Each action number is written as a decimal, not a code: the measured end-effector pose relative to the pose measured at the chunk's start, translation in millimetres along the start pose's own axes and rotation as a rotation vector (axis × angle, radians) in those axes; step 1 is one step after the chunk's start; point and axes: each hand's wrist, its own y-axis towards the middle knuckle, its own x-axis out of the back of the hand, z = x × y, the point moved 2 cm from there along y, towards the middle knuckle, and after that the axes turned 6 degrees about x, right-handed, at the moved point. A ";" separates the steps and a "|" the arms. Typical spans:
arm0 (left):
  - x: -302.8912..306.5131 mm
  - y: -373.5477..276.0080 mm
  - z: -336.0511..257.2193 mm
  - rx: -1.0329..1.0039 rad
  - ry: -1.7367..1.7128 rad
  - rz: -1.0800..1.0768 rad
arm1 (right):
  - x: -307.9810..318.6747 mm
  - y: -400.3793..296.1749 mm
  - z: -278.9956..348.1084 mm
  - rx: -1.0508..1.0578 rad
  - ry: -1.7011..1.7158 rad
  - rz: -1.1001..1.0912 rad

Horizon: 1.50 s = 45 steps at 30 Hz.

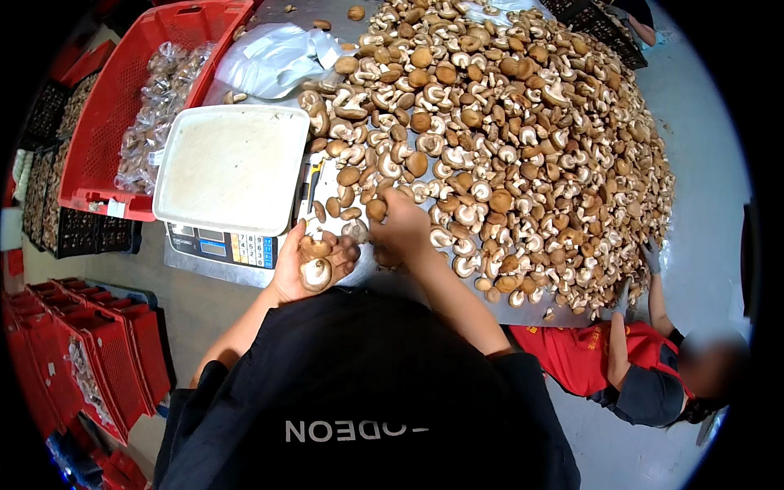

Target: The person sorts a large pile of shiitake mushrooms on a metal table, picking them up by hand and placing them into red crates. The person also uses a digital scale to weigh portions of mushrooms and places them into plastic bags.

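My left hand (288, 278) is turned palm up beside the scale's keypad, cupping a couple of shiitake mushrooms (315, 275). Over the near edge of the pile, my right hand (401, 225) has its fingers curled around a brown-capped shiitake mushroom (376, 210); its fingertips are partly hidden. A large heap of loose shiitake (520, 141) spreads across the metal table, caps and pale stems facing every way. At the left stands a digital weighing scale (223, 247) with a shallow white plastic tray (233, 165) on top. Between tray and mushrooms lies a yellow-and-black utility knife (315, 177).
A red plastic crate (101, 135) holds bagged mushrooms (162, 116). Thin plastic bags (275, 61) lie behind the scale. Stacked red crates (116, 343) stand on the floor at left. A co-worker in a red apron (569, 358) has gloved hands at the heap's right edge. Another person's arm (642, 29) is beside a black crate (597, 27).
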 end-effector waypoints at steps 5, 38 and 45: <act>13.8 3.7 -0.2 0.037 0.057 -0.216 | 47.8 -43.3 41.5 0.015 0.441 0.083; 16.5 73.6 -46.5 -0.177 0.892 0.081 | 47.1 97.6 -55.2 -0.177 -0.334 0.516; 6.2 60.3 -31.4 0.271 0.333 0.166 | 28.9 92.9 -59.1 -0.269 -0.380 0.517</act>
